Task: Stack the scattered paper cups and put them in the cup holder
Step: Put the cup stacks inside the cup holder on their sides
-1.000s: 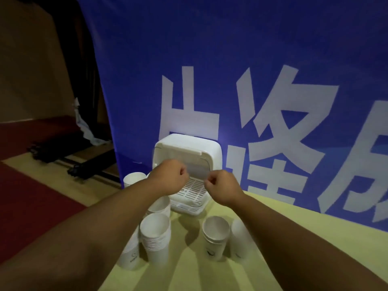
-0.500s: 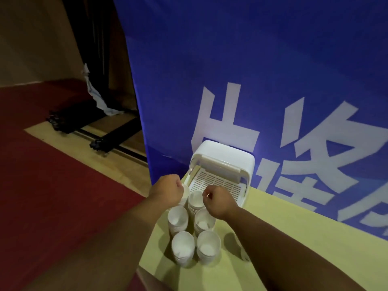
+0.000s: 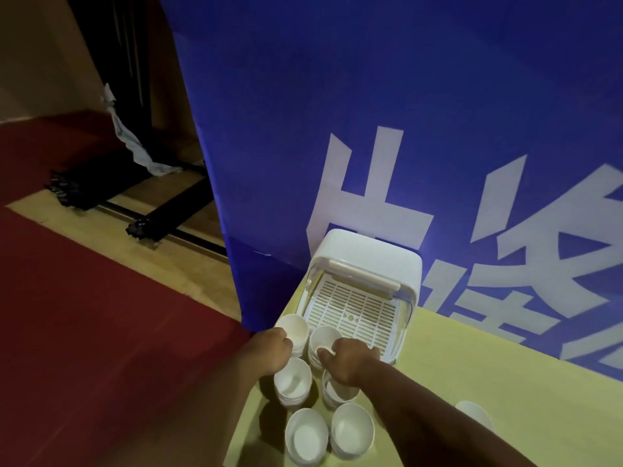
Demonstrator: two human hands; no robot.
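Hands lowered before white slatted plastic cup holder (image 3: 371,249) | left hand (image 3: 269,355) pinches white paper cup (image 3: 295,328) | right hand (image 3: 349,360) grips neighbouring cup (image 3: 325,335) | stacking likely starts

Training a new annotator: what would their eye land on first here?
The huge blue banner with white characters fills the background behind the pale yellow table. Against it stands the empty white plastic cup holder with a slotted tray. In front, the left hand and right hand touch the farthest of the clustered white paper cups, the right thumb hooked inside one rim.
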